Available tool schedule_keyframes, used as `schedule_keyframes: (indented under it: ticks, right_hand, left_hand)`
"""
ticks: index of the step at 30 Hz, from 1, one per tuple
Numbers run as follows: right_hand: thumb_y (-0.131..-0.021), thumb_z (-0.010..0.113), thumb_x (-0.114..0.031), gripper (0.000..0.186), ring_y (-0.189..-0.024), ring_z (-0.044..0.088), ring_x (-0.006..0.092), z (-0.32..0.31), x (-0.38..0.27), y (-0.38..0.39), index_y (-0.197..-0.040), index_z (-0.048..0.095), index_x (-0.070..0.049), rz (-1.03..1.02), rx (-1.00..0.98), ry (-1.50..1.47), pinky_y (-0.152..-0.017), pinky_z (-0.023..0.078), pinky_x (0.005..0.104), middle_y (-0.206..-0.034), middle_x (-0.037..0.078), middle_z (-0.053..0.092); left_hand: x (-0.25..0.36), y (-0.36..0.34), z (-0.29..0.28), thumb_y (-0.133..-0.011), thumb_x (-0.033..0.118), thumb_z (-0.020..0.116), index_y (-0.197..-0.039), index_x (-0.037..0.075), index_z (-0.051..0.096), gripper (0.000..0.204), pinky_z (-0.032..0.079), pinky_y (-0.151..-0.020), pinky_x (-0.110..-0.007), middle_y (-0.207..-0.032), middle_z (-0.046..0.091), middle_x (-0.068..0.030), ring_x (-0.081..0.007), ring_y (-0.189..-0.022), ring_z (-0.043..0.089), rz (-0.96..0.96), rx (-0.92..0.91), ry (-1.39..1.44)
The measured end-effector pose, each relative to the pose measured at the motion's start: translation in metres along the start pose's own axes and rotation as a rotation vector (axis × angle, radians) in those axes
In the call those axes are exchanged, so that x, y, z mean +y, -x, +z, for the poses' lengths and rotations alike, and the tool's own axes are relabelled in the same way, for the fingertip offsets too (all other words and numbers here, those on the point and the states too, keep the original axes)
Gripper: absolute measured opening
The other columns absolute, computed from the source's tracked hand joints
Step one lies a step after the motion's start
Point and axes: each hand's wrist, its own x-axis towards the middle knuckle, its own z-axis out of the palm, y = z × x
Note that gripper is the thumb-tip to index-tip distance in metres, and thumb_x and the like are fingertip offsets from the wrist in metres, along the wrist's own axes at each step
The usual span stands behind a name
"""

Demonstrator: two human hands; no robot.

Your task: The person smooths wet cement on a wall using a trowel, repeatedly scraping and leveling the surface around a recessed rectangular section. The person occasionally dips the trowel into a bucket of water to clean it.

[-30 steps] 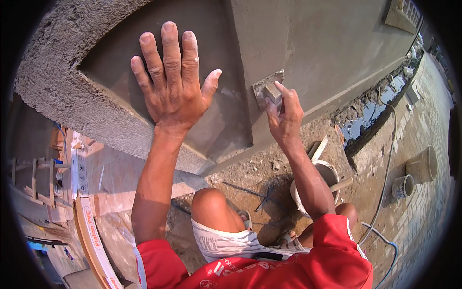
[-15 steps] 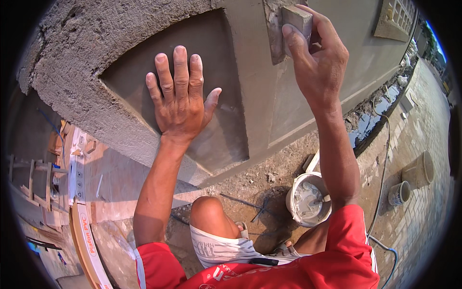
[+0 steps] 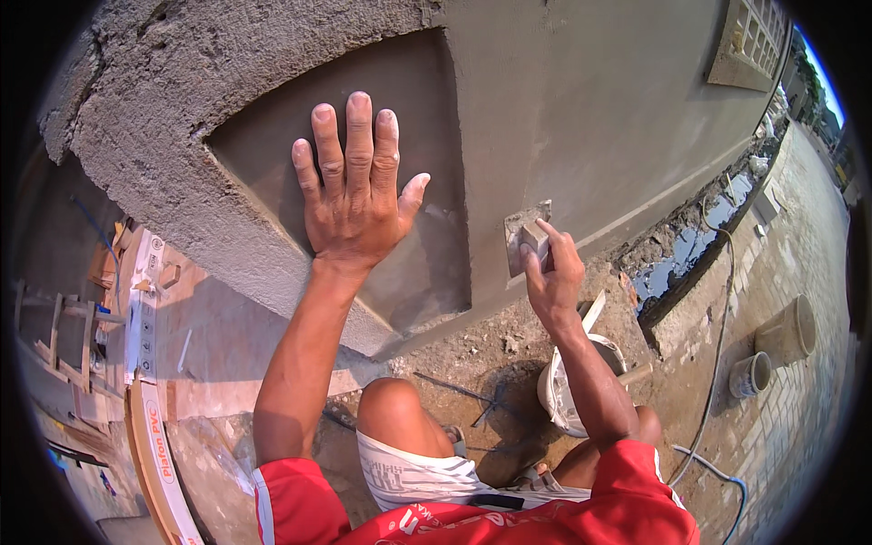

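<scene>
Float (image 3: 515,227) against the grey wall (image 3: 599,109), right hand (image 3: 558,272) clamped on its block handle (image 3: 536,238).
Left hand (image 3: 354,218), fingers apart, lies over the recess (image 3: 427,263); the right forearm (image 3: 592,377) partly hides a white bucket (image 3: 559,392) below.

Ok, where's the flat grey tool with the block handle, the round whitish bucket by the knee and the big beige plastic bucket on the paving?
Flat grey tool (image 3: 532,238): head view, on its block handle.
Round whitish bucket (image 3: 549,392): head view, on its outer wall.
Big beige bucket (image 3: 777,336): head view, on its wall.
</scene>
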Motion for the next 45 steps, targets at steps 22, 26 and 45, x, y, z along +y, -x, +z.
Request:
schedule_keyframes:
  ticks: [22,26,45]
  right_hand:
    - [-0.085,0.063,-0.005,0.041,-0.098,0.059,0.0342,0.081,0.084,0.159,-0.126,0.054,-0.002,0.372,-0.151,-0.025,-0.085,0.047,0.0429,-0.106,0.018,0.061]
    - [-0.097,0.052,-0.015,0.038,-0.099,0.064,0.0337,0.025,0.084,0.135,-0.132,0.050,0.000,0.752,-0.076,-0.332,-0.086,0.050,0.0411,-0.112,0.024,0.063]
    - [-0.097,0.057,-0.011,0.020,-0.075,0.060,0.0104,-0.152,0.117,0.169,-0.115,0.064,-0.005,1.446,-0.250,-0.713,-0.057,0.047,0.0275,-0.093,0.002,0.066]
  left_hand:
    - [-0.007,0.001,0.002,-0.090,0.058,0.053,-0.147,0.008,0.041,0.077,0.011,-0.119,-0.053,-0.157,0.029,-0.0144,-0.0394,-0.147,0.019,0.006,-0.030,-0.085]
    - [0.007,-0.001,0.000,-0.087,0.055,0.059,-0.147,0.011,0.041,0.076,0.014,-0.118,-0.052,-0.157,0.031,-0.0129,-0.0383,-0.146,0.023,-0.001,-0.019,-0.063]
    - [-0.008,-0.004,0.001,-0.094,0.055,0.052,-0.151,0.019,0.036,0.070,0.019,-0.119,-0.045,-0.158,0.030,-0.0023,-0.0258,-0.147,0.024,0.099,0.180,-0.043]
